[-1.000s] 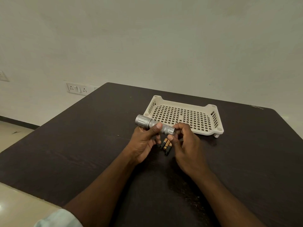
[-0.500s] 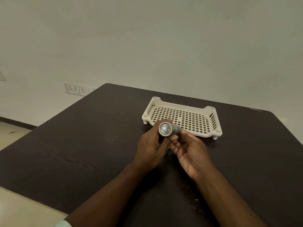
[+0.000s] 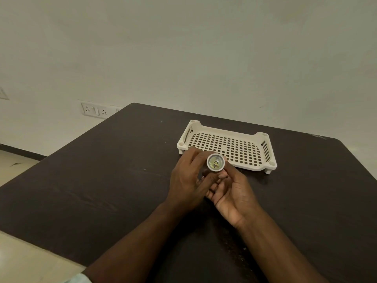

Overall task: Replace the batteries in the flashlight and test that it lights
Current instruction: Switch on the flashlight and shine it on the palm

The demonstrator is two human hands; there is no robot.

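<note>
A silver flashlight (image 3: 215, 162) stands on end between my hands, its round lens facing up toward the camera; the lens looks dim, with no clear beam. My left hand (image 3: 188, 180) grips the flashlight's body, fingers curled round it from the left. Below and to the right lies my right hand (image 3: 230, 193), palm up, with its fingertips touching the flashlight under the head. The batteries that lay on the table are hidden behind my hands.
A cream perforated plastic tray (image 3: 263, 149) sits on the dark wooden table (image 3: 102, 180) just beyond my hands. A wall socket plate (image 3: 95, 110) is on the wall at the far left. The table's edges run near left and far right.
The flashlight went from lying sideways in both hands to pointing its lens up at the camera. My right hand let go of the tail end and turned palm up beneath it.
</note>
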